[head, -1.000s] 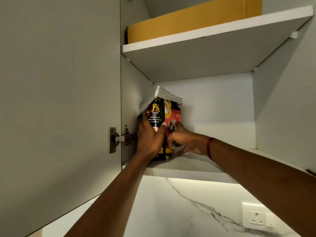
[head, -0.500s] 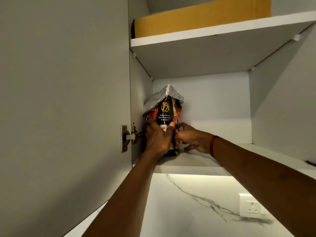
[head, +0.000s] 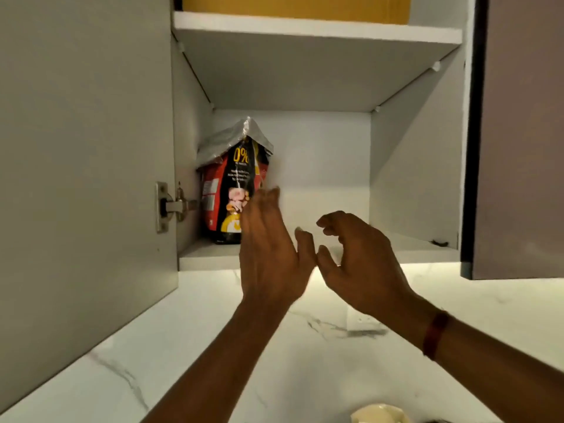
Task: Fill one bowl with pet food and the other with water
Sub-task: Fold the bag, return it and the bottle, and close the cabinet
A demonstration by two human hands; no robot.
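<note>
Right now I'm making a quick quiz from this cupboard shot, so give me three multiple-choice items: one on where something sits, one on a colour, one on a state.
1. Where does the pet food bag stand?
A. On the lower shelf, at its left end
B. On the upper shelf
C. On the counter

2. What colour is the band on the right wrist?
A. Blue
B. Dark red
C. White

3. What are the hands doing?
A. Both grip the bag
B. Only the left hand grips it
C. Both are open and hold nothing

Answers:
1. A, the bag stands against the cupboard's left wall, beside the door hinge.
2. B, the band shows dark red.
3. C, the left hand and right hand have spread fingers and nothing in them.
</note>
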